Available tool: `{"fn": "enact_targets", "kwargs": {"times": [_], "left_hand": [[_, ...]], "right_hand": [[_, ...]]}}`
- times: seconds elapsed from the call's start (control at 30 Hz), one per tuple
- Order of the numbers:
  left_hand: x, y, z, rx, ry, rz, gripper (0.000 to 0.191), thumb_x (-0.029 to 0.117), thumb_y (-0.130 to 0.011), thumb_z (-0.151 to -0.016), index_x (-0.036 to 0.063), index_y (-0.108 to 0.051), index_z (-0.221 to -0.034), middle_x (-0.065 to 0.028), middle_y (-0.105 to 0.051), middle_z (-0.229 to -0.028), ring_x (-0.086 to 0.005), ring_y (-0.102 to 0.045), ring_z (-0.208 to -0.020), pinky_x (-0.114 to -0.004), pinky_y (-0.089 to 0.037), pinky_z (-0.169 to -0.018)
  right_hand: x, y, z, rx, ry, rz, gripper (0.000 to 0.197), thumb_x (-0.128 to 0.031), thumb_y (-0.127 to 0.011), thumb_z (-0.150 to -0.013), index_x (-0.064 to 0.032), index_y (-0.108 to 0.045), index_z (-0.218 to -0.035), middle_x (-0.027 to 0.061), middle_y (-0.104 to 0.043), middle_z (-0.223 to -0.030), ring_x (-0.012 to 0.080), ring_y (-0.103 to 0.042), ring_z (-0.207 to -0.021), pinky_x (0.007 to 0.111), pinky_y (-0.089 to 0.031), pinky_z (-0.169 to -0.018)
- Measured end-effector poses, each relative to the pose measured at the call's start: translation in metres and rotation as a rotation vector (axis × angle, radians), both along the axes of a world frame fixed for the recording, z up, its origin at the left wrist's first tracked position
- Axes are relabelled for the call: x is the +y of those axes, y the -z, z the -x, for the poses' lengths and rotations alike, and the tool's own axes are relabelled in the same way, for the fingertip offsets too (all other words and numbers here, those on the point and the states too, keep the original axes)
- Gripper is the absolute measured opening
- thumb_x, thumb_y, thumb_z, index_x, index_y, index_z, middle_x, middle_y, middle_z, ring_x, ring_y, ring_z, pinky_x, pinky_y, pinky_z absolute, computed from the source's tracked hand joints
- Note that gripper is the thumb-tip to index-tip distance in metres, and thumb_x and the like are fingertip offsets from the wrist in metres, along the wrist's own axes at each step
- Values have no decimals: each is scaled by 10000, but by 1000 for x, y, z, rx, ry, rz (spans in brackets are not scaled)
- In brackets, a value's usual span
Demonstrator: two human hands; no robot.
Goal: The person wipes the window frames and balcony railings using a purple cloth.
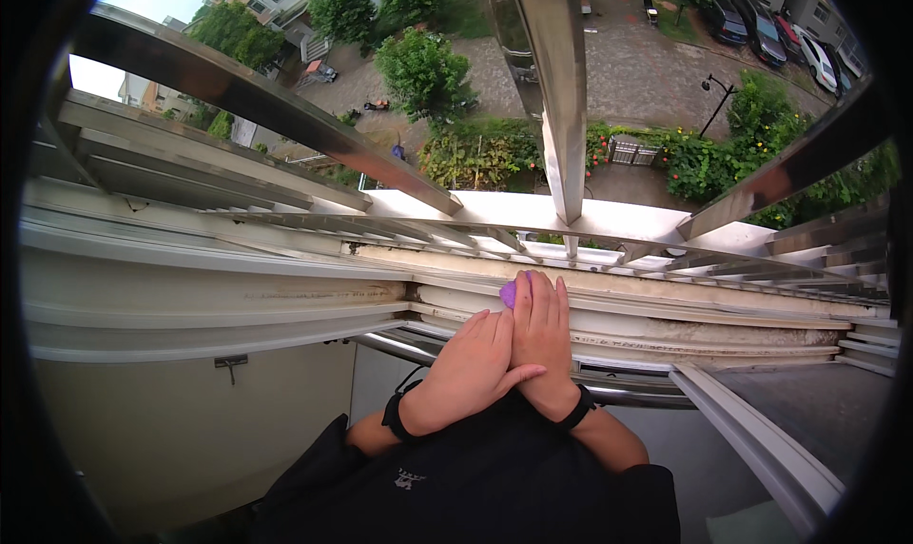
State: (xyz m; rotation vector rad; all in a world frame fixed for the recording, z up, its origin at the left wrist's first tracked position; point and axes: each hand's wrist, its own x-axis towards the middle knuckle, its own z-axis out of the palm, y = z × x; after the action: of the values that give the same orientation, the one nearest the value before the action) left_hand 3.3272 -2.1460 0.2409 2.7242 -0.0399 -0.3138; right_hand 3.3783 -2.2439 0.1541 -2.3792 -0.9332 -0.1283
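Observation:
My right hand (542, 323) lies palm down over a small purple cloth or sponge (508, 294) on the worn white window frame (613, 323). Only the purple thing's left edge and a bit between the fingers show; the rest is under the hand. Against the right hand's left side rests my left hand (467, 373), its fingers extended and its thumb lying across the back of the right hand. The left palm faces away, so whatever is beneath it is hidden. Dark grime marks the frame's grooves near both hands.
Metal security bars (556, 116) stand just beyond the frame. Below the hands runs a shiny metal rail (635, 391). A window sash (763, 444) angles inward at the right. Far below outside are trees (424, 73), a paved yard and parked cars (756, 30).

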Motion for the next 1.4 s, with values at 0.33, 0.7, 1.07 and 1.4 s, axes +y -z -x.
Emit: {"fn": "enact_targets", "kwargs": {"times": [0.33, 0.7, 1.07, 1.4], "left_hand": [[-11, 12, 11, -185, -49, -81, 593, 500, -656, -874, -65, -520, -995, -211, -561, -925, -387, -550, -892, -438, -429, -981], [-34, 16, -12, -118, 50, -20, 641, 532, -646, -861, -73, -518, -1031, -187, -548, -921, -359, -543, -875, -418, -444, -884], [-30, 40, 19, -250, 135, 14, 725, 524, -626, -873, -123, -487, -1168, -223, -547, -1083, -357, -536, -995, -412, -433, -938], [-2, 65, 118, -365, 69, 152, 792, 495, -608, -903, -165, -411, -1294, -306, -503, -1265, -448, -467, -1232, -474, -345, -1108]], "right_hand": [[-5, 6, 0, -26, -67, 13, 561, -215, -519, -884, 95, -443, -1346, 258, -465, -1397, 351, -410, -1361, 533, -259, -1172], [-41, 12, -10, -3, 20, 141, 609, -234, -505, -903, 92, -391, -1404, 246, -413, -1447, 341, -351, -1405, 533, -206, -1192], [-47, 25, 22, -50, 149, 113, 607, -197, -564, -900, 99, -382, -1398, 241, -424, -1422, 369, -401, -1351, 522, -244, -1172], [-15, 28, 99, -138, 111, 27, 558, -180, -580, -893, 69, -453, -1376, 221, -462, -1421, 368, -418, -1350, 507, -304, -1152]]}}
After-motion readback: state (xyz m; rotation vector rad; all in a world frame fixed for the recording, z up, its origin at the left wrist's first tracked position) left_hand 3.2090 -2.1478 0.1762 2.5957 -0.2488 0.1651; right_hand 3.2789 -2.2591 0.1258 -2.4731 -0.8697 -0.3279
